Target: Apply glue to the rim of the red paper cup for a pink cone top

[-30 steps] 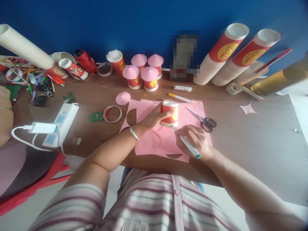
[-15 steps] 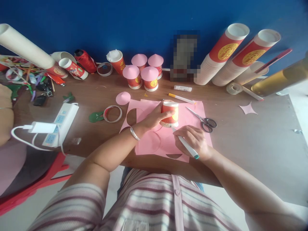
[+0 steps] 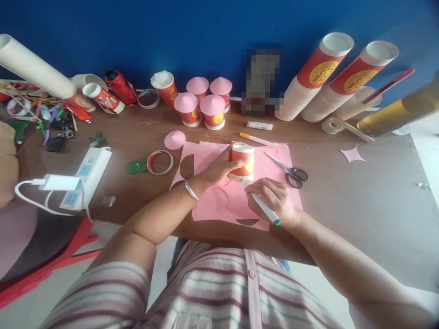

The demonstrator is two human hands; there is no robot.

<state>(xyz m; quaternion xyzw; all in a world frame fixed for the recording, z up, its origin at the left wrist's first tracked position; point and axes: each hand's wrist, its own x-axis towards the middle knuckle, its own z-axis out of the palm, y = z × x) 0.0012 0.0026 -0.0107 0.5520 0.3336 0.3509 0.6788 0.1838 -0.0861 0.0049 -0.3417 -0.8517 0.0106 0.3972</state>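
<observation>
Got the left hand (image 3: 226,165) wrapped around a red-and-white paper cup (image 3: 244,171) near the middle of the frame, thumb across the front, holding it roughly upright above some pink paper (image 3: 240,201). Got the right hand (image 3: 273,199) closed pen-style around a white marker (image 3: 265,209) with a green end, nib pointing up at the cup's patterned bottom rim. Super close there, but can't tell if touching. Can spot black-handled scissors (image 3: 295,177) just right of the cup, blades over the paper, plus a yellow-and-white marker (image 3: 259,139) by the paper's top edge and a white tube (image 3: 259,125) above that. Can also see four cups with pink cone tops (image 3: 212,106) bunched up in the upper middle, with a loose pink cone (image 3: 174,140) below and to the left, near a ring (image 3: 160,162) and a green cutout (image 3: 136,167). Got tall cup stacks (image 3: 317,71) leaning in the upper right, a clear tape roll (image 3: 333,125) just below, and a white power strip (image 3: 89,176) with a plugged-in charger (image 3: 61,182) over at the left.
</observation>
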